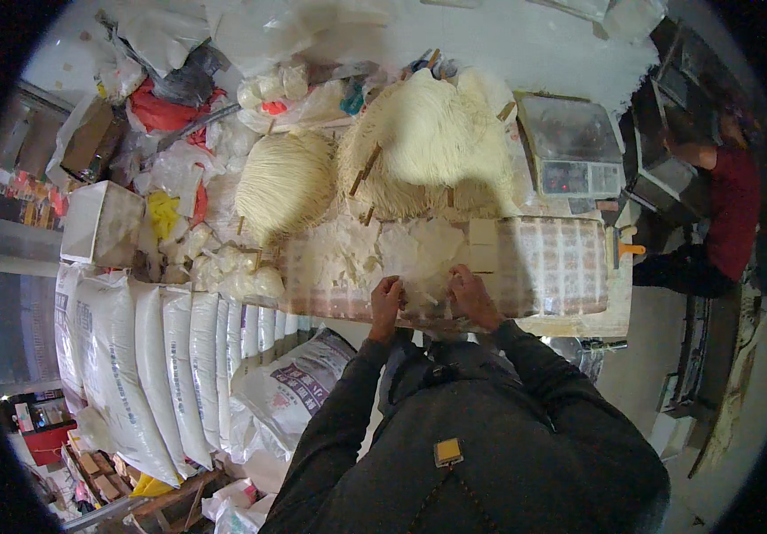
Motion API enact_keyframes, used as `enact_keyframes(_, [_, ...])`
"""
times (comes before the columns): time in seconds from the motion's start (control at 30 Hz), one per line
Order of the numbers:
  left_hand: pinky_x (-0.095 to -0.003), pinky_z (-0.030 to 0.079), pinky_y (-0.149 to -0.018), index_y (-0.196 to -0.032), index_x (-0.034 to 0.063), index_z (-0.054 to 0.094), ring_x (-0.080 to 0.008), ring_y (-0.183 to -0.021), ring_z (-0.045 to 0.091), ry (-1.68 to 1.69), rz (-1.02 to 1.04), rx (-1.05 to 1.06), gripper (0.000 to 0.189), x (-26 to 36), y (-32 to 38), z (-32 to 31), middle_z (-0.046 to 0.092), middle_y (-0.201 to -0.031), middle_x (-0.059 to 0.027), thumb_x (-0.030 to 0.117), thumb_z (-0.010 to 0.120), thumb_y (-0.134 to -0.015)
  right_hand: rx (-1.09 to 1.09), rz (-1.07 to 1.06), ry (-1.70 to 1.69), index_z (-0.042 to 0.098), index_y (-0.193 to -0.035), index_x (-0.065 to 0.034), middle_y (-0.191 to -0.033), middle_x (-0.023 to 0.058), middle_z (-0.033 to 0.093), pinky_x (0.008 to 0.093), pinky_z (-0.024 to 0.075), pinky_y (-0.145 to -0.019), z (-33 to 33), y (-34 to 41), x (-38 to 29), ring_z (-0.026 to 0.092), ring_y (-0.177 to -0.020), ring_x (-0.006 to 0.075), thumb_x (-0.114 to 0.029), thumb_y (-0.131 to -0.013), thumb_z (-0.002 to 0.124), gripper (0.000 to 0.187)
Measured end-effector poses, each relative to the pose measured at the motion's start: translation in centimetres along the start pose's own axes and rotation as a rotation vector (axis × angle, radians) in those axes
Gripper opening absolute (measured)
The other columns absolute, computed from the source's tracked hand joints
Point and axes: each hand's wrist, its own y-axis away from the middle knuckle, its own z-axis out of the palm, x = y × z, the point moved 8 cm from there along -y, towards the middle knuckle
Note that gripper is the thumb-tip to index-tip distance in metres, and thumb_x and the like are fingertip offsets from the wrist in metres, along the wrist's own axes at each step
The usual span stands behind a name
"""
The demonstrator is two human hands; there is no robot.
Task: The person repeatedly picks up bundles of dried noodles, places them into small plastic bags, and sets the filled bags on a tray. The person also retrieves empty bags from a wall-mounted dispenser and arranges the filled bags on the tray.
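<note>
My left hand [388, 299] and my right hand [473, 295] face each other over the near edge of the worktable. Their curled fingers pinch the near sides of a thin pale sheet [427, 248], which looks translucent; I cannot tell whether it is plastic or dough. Beside my right hand lie square pale pieces [483, 233], in a column, apparently stacks of dough wrappers. Left of the sheet, broken pale scraps [350, 250] are scattered on the table. The fingertips of both hands are partly hidden.
Large heaps of noodles [290, 180] with wooden sticks stand behind. A lidded plastic box [567, 147] and an orange-handled scraper [627, 249] are at right. Knotted plastic bags [240, 270] lie at left, above white sacks [113, 347]. A person in red [734, 207] is at far right.
</note>
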Motion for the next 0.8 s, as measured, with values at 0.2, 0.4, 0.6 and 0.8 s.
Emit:
enact_keyframes(0.2, [-0.0352,0.051,-0.062,-0.116,-0.0034,0.065,-0.0197,-0.067,0.065,-0.580,0.228,0.022,0.039,3.6,0.7,0.9,0.067,-0.076,-0.0105,0.030,0.072,-0.096,-0.143,0.140,0.158,0.059,-0.118,-0.0007,-0.081,0.0193,0.071,0.0436,0.0551,-0.069,2.8,1.5,-0.4,0.071,-0.074,0.0309,-0.029,-0.094,0.068,0.038])
enact_keyframes(0.4, [-0.0378,0.055,-0.067,-0.102,-0.0036,0.071,-0.0234,-0.072,0.069,-0.596,0.328,-0.102,0.029,3.5,-1.4,2.4,0.071,-0.076,-0.0138,0.021,0.078,-0.089,-0.105,0.081,0.218,0.070,-0.100,0.0012,-0.089,0.0214,0.072,0.0471,0.0545,-0.076,6.3,1.6,4.5,0.070,-0.082,0.0401,-0.026,-0.087,0.074,0.031])
enact_keyframes(0.6, [-0.0414,0.058,-0.069,-0.096,-0.0013,0.073,-0.0299,-0.070,0.071,-0.573,0.141,-0.164,0.015,4.6,-1.3,2.2,0.070,-0.072,-0.0176,0.011,0.070,-0.088,0.045,-0.101,0.311,0.073,-0.098,0.0009,-0.093,0.0216,0.072,0.0482,0.0536,-0.081,4.8,1.2,2.4,0.068,-0.090,0.0418,-0.020,-0.088,0.069,0.023])
enact_keyframes(0.8, [-0.0527,0.056,-0.078,-0.094,0.0042,0.074,-0.0443,-0.077,0.068,-1.035,0.535,-0.201,0.015,4.7,-0.8,2.3,0.070,-0.082,-0.0269,0.008,0.063,-0.085,-0.034,-0.097,0.386,0.070,-0.087,-0.0029,-0.085,0.0178,0.068,0.0505,0.0521,-0.074,2.5,0.0,-4.1,0.068,-0.082,0.0395,-0.020,-0.089,0.066,0.018])
